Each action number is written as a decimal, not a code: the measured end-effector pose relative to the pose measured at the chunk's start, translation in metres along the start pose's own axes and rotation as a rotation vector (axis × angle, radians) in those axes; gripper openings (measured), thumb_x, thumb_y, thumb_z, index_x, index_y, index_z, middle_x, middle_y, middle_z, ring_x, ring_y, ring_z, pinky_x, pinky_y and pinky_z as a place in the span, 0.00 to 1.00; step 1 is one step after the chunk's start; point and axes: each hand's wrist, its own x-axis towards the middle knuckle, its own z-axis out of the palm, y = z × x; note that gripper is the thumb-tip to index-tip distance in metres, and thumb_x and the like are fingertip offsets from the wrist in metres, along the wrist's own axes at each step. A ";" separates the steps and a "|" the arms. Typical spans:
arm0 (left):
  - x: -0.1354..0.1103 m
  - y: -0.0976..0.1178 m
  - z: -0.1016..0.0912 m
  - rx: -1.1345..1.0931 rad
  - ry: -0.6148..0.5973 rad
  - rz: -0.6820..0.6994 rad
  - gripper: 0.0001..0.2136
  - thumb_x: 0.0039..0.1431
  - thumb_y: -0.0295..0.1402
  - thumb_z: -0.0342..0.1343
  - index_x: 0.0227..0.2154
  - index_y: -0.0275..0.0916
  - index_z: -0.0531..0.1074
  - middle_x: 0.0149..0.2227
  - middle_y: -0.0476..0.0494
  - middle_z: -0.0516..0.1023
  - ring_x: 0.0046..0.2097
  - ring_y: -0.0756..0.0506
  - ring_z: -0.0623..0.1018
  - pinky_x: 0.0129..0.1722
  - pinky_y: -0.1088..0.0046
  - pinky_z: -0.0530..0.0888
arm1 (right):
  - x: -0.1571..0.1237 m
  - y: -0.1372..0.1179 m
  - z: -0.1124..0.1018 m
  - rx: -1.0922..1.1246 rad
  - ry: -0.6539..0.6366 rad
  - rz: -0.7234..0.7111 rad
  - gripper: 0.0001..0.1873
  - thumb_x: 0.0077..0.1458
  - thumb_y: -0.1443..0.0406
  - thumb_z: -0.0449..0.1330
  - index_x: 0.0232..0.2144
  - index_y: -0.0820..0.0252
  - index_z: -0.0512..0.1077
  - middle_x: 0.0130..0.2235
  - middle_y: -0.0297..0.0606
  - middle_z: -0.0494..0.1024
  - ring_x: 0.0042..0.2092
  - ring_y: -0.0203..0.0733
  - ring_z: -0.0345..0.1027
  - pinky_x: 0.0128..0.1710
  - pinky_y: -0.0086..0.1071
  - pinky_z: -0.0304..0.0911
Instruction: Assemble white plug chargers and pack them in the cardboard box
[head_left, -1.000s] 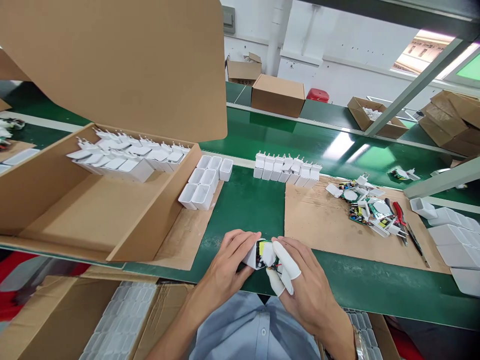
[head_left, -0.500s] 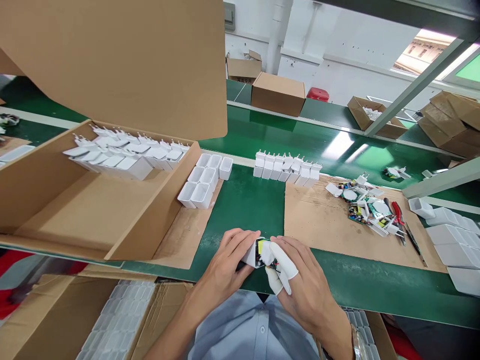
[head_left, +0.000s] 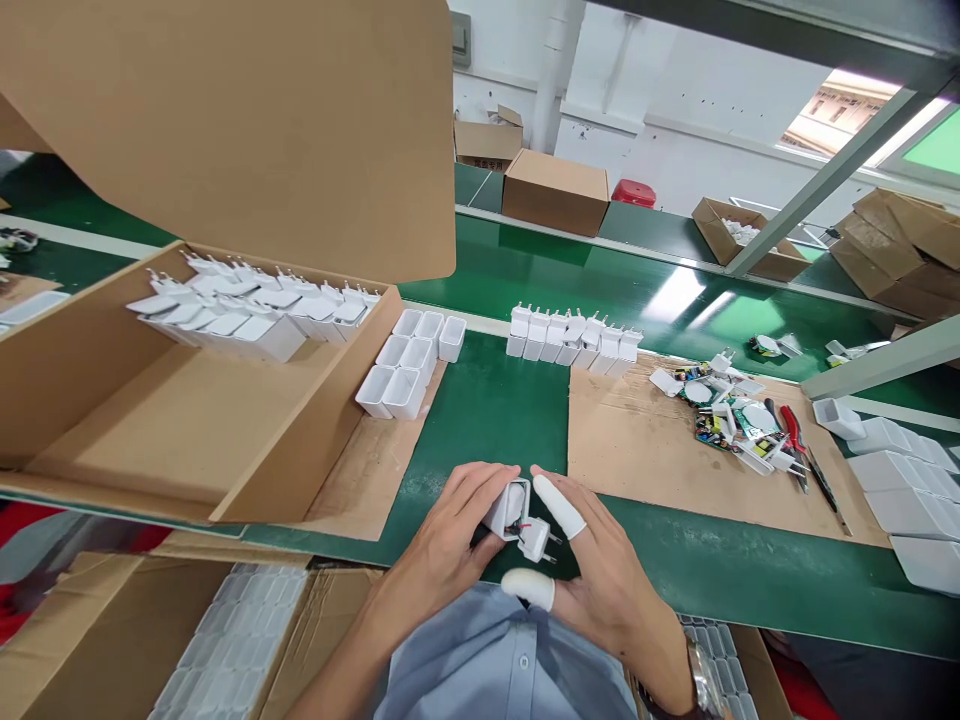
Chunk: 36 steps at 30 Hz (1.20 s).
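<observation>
My left hand (head_left: 459,522) is closed around a white plastic charger housing (head_left: 501,512) near the bench's front edge. A white plug cap (head_left: 535,539) with two metal pins hangs at the open end of the housing, tilted, and thin red and dark wires show between them. The circuit board is mostly hidden inside the housing. Just right of the plug cap is my right hand (head_left: 589,560), its thumb and forefinger spread apart in white finger cots. Nothing is held between them.
An open cardboard box (head_left: 300,430) with plug-topped chargers stands left. Empty white housings (head_left: 405,388) sit beside it. A row of chargers (head_left: 574,338) stands ahead. Circuit boards (head_left: 739,415) and red-handled pliers (head_left: 791,428) lie on cardboard at right, near more housings (head_left: 904,475).
The circuit board has gone into the housing, and the plug cap now shows with its pins pointing right. My right thumb and forefinger have opened and come off it.
</observation>
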 end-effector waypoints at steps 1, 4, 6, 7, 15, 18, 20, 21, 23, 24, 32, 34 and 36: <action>0.000 0.000 -0.001 -0.036 -0.034 -0.017 0.29 0.72 0.29 0.55 0.72 0.48 0.58 0.65 0.37 0.74 0.65 0.37 0.74 0.64 0.55 0.75 | -0.001 0.001 -0.001 0.056 -0.015 0.023 0.35 0.71 0.60 0.58 0.73 0.67 0.54 0.66 0.58 0.72 0.67 0.55 0.68 0.62 0.50 0.73; -0.002 0.000 -0.004 -0.129 -0.134 -0.049 0.31 0.72 0.29 0.54 0.74 0.49 0.55 0.70 0.39 0.70 0.68 0.37 0.73 0.67 0.56 0.73 | -0.003 0.005 -0.003 0.204 -0.040 0.080 0.28 0.75 0.64 0.51 0.73 0.58 0.57 0.68 0.52 0.70 0.68 0.49 0.66 0.65 0.45 0.70; -0.004 0.000 -0.003 -0.177 -0.148 -0.101 0.30 0.72 0.29 0.53 0.74 0.50 0.56 0.70 0.40 0.71 0.68 0.38 0.74 0.66 0.57 0.74 | -0.005 0.007 0.000 0.224 -0.030 0.084 0.28 0.73 0.71 0.51 0.71 0.55 0.59 0.67 0.50 0.71 0.68 0.46 0.66 0.65 0.44 0.70; -0.005 0.000 -0.002 -0.204 -0.136 -0.137 0.29 0.72 0.30 0.53 0.73 0.50 0.56 0.69 0.40 0.72 0.67 0.39 0.75 0.65 0.58 0.75 | -0.007 0.008 0.003 0.208 -0.018 0.076 0.29 0.71 0.74 0.52 0.71 0.54 0.60 0.66 0.50 0.72 0.67 0.47 0.67 0.65 0.45 0.70; -0.012 -0.004 0.001 -0.339 0.127 -0.110 0.34 0.67 0.31 0.64 0.72 0.53 0.58 0.62 0.38 0.78 0.61 0.40 0.80 0.60 0.63 0.78 | -0.006 0.005 0.018 0.031 -0.032 -0.009 0.22 0.67 0.75 0.55 0.61 0.61 0.69 0.51 0.53 0.77 0.52 0.53 0.72 0.48 0.50 0.78; -0.007 -0.002 -0.001 -0.316 0.167 0.011 0.19 0.68 0.25 0.61 0.58 0.49 0.75 0.54 0.41 0.81 0.53 0.44 0.82 0.53 0.70 0.79 | -0.002 0.002 0.017 0.035 -0.050 -0.005 0.23 0.66 0.76 0.54 0.61 0.60 0.67 0.50 0.51 0.77 0.51 0.51 0.72 0.48 0.49 0.78; -0.006 -0.001 0.000 -0.322 0.205 0.000 0.14 0.67 0.23 0.60 0.51 0.46 0.77 0.48 0.43 0.82 0.48 0.47 0.83 0.49 0.73 0.79 | -0.001 0.001 0.018 0.045 -0.047 0.007 0.24 0.65 0.76 0.53 0.61 0.61 0.67 0.50 0.50 0.77 0.49 0.50 0.72 0.46 0.46 0.78; -0.006 0.000 0.001 -0.329 0.232 -0.028 0.13 0.67 0.22 0.61 0.49 0.45 0.76 0.47 0.44 0.82 0.46 0.47 0.84 0.48 0.74 0.79 | -0.002 0.001 0.019 0.035 -0.052 0.008 0.24 0.64 0.76 0.53 0.61 0.61 0.67 0.50 0.51 0.76 0.49 0.51 0.71 0.45 0.45 0.78; -0.008 0.000 0.003 -0.346 0.267 -0.078 0.12 0.65 0.23 0.62 0.47 0.45 0.75 0.48 0.44 0.82 0.47 0.47 0.84 0.47 0.73 0.80 | -0.004 0.001 0.022 -0.017 -0.075 0.003 0.24 0.60 0.77 0.53 0.57 0.63 0.70 0.49 0.53 0.75 0.48 0.52 0.70 0.42 0.46 0.78; -0.009 -0.001 0.004 -0.356 0.271 -0.089 0.12 0.65 0.23 0.62 0.47 0.44 0.74 0.48 0.43 0.82 0.47 0.46 0.84 0.47 0.72 0.80 | -0.005 0.001 0.024 -0.044 -0.085 -0.001 0.23 0.58 0.77 0.53 0.54 0.63 0.71 0.49 0.54 0.74 0.47 0.53 0.69 0.41 0.47 0.78; -0.011 -0.003 0.004 -0.387 0.247 -0.127 0.09 0.66 0.23 0.62 0.45 0.43 0.74 0.49 0.41 0.82 0.49 0.43 0.85 0.45 0.69 0.81 | -0.008 0.000 0.024 -0.033 0.008 0.020 0.22 0.64 0.76 0.55 0.59 0.65 0.69 0.49 0.53 0.78 0.46 0.50 0.74 0.40 0.41 0.80; -0.011 -0.003 0.005 -0.391 0.247 -0.132 0.09 0.66 0.24 0.62 0.44 0.43 0.74 0.50 0.40 0.81 0.50 0.42 0.85 0.46 0.68 0.81 | -0.010 -0.002 0.022 -0.091 0.039 0.011 0.22 0.64 0.76 0.55 0.60 0.66 0.68 0.50 0.54 0.79 0.49 0.52 0.76 0.44 0.42 0.80; -0.012 -0.004 0.005 -0.391 0.247 -0.137 0.09 0.66 0.24 0.62 0.44 0.43 0.73 0.50 0.40 0.81 0.50 0.42 0.84 0.47 0.68 0.81 | -0.013 -0.003 0.021 -0.087 0.016 0.037 0.23 0.65 0.75 0.54 0.61 0.65 0.67 0.52 0.54 0.79 0.50 0.52 0.77 0.45 0.43 0.81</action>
